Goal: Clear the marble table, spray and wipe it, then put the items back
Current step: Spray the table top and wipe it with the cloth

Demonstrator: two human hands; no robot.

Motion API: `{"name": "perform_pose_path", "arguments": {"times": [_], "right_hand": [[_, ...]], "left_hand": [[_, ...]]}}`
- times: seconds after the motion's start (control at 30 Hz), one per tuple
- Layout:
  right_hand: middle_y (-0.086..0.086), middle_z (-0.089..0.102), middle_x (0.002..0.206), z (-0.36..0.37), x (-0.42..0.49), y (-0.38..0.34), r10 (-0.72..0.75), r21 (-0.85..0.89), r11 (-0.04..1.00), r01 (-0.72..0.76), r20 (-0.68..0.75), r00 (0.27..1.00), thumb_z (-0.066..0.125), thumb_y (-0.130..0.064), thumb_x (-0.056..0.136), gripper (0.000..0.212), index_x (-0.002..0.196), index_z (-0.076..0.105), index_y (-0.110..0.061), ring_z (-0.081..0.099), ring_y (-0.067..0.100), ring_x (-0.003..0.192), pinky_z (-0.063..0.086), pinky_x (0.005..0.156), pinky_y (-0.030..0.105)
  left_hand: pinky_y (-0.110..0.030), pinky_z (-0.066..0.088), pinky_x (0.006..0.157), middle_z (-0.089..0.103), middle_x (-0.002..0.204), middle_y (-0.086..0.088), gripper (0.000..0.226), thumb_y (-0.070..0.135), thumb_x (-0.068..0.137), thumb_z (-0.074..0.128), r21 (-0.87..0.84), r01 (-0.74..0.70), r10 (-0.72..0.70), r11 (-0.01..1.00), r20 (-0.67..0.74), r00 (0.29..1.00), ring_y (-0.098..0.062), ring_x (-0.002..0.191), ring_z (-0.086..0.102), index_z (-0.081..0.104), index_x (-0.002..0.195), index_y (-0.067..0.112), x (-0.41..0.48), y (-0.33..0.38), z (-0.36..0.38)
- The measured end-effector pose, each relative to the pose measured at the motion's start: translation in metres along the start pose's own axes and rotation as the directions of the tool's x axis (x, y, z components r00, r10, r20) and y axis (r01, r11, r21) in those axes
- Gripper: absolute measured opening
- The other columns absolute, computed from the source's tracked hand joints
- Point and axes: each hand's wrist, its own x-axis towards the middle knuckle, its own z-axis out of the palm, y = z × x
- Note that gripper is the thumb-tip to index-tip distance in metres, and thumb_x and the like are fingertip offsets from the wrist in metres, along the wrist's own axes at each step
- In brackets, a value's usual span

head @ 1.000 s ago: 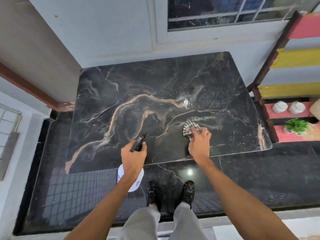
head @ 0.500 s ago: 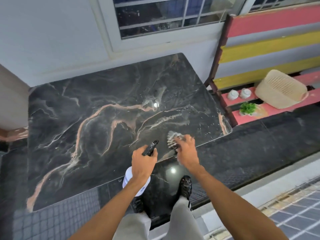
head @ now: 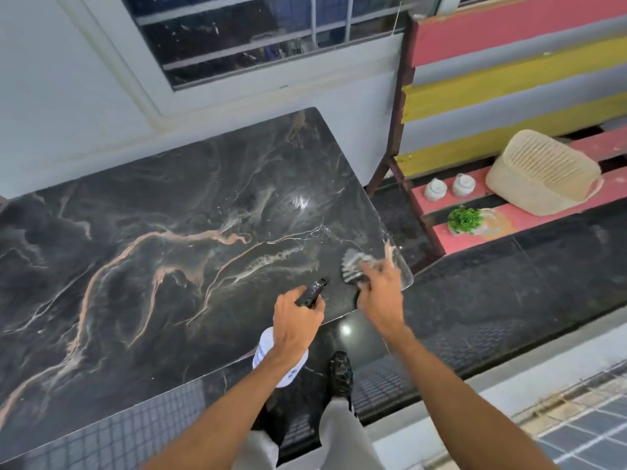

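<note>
The black marble table with orange veins fills the middle of the view, its top bare. My left hand grips a white spray bottle by its black trigger head, held at the table's near edge. My right hand presses a striped black-and-white cloth onto the table's near right corner; the hand is blurred. On the red bench slats to the right stand two small white jars, a little green plant and a woven basket.
A bench with pink and yellow slats stands right of the table. A white wall with a barred window runs behind. The floor is dark tile, with a pale step at lower right. My shoe is below the table edge.
My right hand and the cloth have slid right along the near edge to the table's right corner. The view has swung right, showing the bench and basket. My left hand still holds the bottle.
</note>
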Motion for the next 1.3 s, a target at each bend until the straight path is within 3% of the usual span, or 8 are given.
{"name": "perform_pose_path", "arguments": {"times": [0.1, 0.3, 0.47, 0.63, 0.8, 0.97, 1.13, 1.3], "right_hand": [[0.020, 0.047, 0.126, -0.024, 0.045, 0.018, 0.305, 0.040, 0.952, -0.303, -0.077, 0.949, 0.056, 0.004, 0.086, 0.048, 0.130, 0.064, -0.012, 0.046, 0.039, 0.111, 0.043, 0.099, 0.047], [0.011, 0.045, 0.132, 0.001, 0.045, -0.029, -0.225, 0.001, 0.973, 0.229, 0.178, 0.958, 0.057, -0.002, 0.090, 0.051, 0.137, 0.060, -0.020, 0.043, 0.029, 0.119, 0.051, 0.099, 0.041], [0.021, 0.043, 0.129, -0.007, 0.105, -0.039, 0.138, -0.001, 0.990, -0.138, 0.017, 0.990, 0.056, 0.001, 0.090, 0.047, 0.135, 0.060, -0.011, 0.044, 0.039, 0.114, 0.050, 0.094, 0.048], [0.013, 0.046, 0.124, 0.031, 0.093, -0.080, -0.296, 0.006, 0.954, 0.299, 0.164, 0.941, 0.057, -0.002, 0.088, 0.049, 0.133, 0.063, -0.018, 0.045, 0.032, 0.114, 0.049, 0.098, 0.040], [0.022, 0.046, 0.123, 0.040, 0.144, -0.106, 0.121, 0.048, 0.991, -0.122, 0.009, 0.993, 0.059, 0.004, 0.084, 0.046, 0.126, 0.067, -0.011, 0.048, 0.043, 0.107, 0.042, 0.095, 0.043], [0.011, 0.047, 0.120, 0.099, 0.098, -0.177, -0.491, 0.032, 0.863, 0.503, 0.280, 0.825, 0.058, 0.000, 0.085, 0.052, 0.133, 0.063, -0.019, 0.044, 0.028, 0.109, 0.047, 0.096, 0.036], [0.022, 0.047, 0.124, 0.107, 0.160, -0.218, 0.000, -0.024, 1.000, 0.002, 0.066, 0.998, 0.059, 0.002, 0.085, 0.045, 0.128, 0.067, -0.011, 0.048, 0.043, 0.113, 0.046, 0.094, 0.044], [0.012, 0.045, 0.123, 0.165, 0.103, -0.301, -0.506, 0.026, 0.848, 0.530, 0.339, 0.793, 0.056, -0.003, 0.086, 0.051, 0.134, 0.061, -0.019, 0.044, 0.030, 0.114, 0.049, 0.097, 0.040]], "left_hand": [[-0.014, 0.031, 0.044, 0.051, 0.043, 0.011, 0.040, 0.013, 0.089, 0.076, -0.029, 0.033, -0.034, 0.999, -0.052, 0.998, -0.001, 0.045, 0.052, 0.053, 0.059, 0.026, 0.011, 0.010, 0.003], [-0.030, 0.043, 0.050, 0.054, 0.056, 0.009, 0.030, 0.018, 0.089, 0.076, -0.053, 0.092, -0.100, 0.994, -0.180, 0.979, -0.018, 0.051, 0.052, 0.061, 0.064, 0.022, 0.038, 0.024, -0.009], [-0.027, 0.032, 0.051, 0.042, 0.045, 0.009, 0.042, 0.014, 0.089, 0.072, -0.057, 0.104, -0.115, 0.993, -0.257, 0.960, -0.012, 0.045, 0.035, 0.045, 0.057, 0.019, 0.061, 0.016, -0.041], [-0.031, 0.034, 0.053, 0.045, 0.051, 0.001, 0.032, 0.012, 0.089, 0.070, -0.116, 0.140, -0.169, 0.983, -0.297, 0.940, -0.020, 0.052, 0.036, 0.052, 0.063, 0.008, 0.076, 0.011, -0.069], [-0.031, 0.035, 0.052, 0.047, 0.051, 0.001, 0.033, 0.012, 0.089, 0.069, -0.155, 0.181, -0.225, 0.971, -0.344, 0.912, -0.019, 0.051, 0.038, 0.051, 0.062, 0.009, 0.091, -0.011, -0.108], [-0.034, 0.033, 0.052, 0.037, 0.048, 0.004, 0.043, 0.012, 0.088, 0.068, -0.214, 0.186, -0.251, 0.959, -0.335, 0.908, -0.020, 0.051, 0.032, 0.038, 0.058, 0.017, 0.113, -0.030, -0.151], [-0.036, 0.035, 0.053, 0.040, 0.049, 0.004, 0.038, 0.009, 0.091, 0.069, -0.320, 0.116, -0.242, 0.940, -0.388, 0.889, -0.020, 0.050, 0.036, 0.045, 0.061, 0.011, 0.141, -0.056, -0.202], [-0.032, 0.040, 0.057, 0.053, 0.061, -0.014, 0.025, 0.011, 0.091, 0.070, -0.331, 0.064, -0.213, 0.941, -0.435, 0.875, -0.015, 0.055, 0.042, 0.058, 0.071, 0.002, 0.169, -0.075, -0.246]]}}
